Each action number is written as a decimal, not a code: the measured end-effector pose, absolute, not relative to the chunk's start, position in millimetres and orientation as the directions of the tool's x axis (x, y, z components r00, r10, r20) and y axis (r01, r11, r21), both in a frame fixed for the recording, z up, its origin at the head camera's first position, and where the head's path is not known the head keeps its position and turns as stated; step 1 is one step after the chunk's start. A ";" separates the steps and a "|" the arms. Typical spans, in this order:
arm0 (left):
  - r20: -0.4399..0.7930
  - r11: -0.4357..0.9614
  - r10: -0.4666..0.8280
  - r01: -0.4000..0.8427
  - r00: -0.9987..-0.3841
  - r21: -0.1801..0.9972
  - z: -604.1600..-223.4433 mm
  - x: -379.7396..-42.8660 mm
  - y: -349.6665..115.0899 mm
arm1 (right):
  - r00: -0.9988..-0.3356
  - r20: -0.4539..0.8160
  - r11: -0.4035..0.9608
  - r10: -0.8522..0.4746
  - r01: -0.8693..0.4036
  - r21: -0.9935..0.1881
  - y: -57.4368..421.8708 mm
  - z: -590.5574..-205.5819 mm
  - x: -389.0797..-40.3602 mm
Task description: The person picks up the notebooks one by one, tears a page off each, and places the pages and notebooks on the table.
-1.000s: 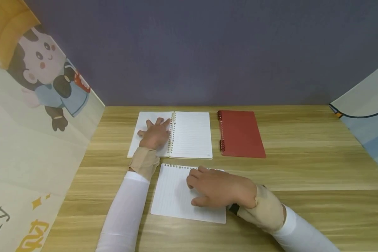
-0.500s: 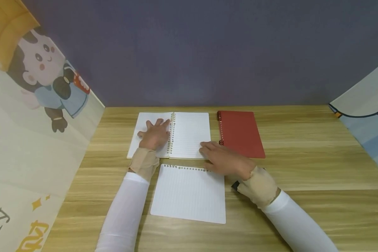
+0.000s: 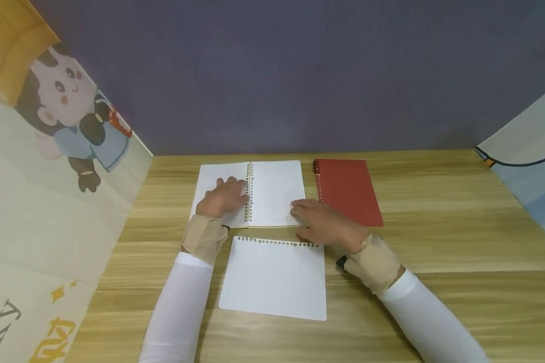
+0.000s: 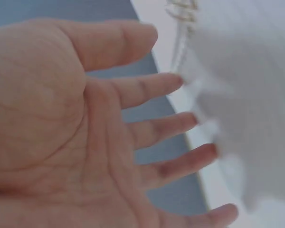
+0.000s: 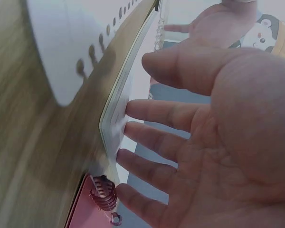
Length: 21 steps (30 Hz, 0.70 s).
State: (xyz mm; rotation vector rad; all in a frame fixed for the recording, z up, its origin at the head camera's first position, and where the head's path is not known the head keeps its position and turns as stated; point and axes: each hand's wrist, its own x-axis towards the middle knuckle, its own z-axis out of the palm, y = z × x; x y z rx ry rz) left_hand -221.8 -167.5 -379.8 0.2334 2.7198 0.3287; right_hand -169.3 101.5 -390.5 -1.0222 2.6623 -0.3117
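A spiral notebook (image 3: pixel 279 189) lies open on the table, with lined white pages on both sides of its rings. My left hand (image 3: pixel 222 197) is over its left page beside the rings. In the left wrist view the fingers are spread and nearly straight, with their tips at the paper. At the right page's lower right edge, my right hand (image 3: pixel 327 224) touches the paper with extended fingers, and the right wrist view shows nothing gripped in the palm. A loose lined sheet (image 3: pixel 272 277) with punched holes along its far edge lies nearer to me, just below the right hand.
A closed red spiral notebook (image 3: pixel 349 191) lies right of the white one, partly behind my right hand. A dark wall (image 3: pixel 300 75) rises at the table's far edge. A wall with cartoon prints (image 3: pixel 72 111) stands on the left.
My right hand has moved away from above the loose sheet to the open notebook's right page edge. The left hand has shifted slightly, its fingers less spread in the head view.
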 end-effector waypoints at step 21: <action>-0.254 0.918 0.361 0.295 -0.897 0.266 -383.3 -187.3 -171.1 | -0.731 -0.132 0.730 -0.670 -0.616 -0.297 103.3 -395.5 -174.6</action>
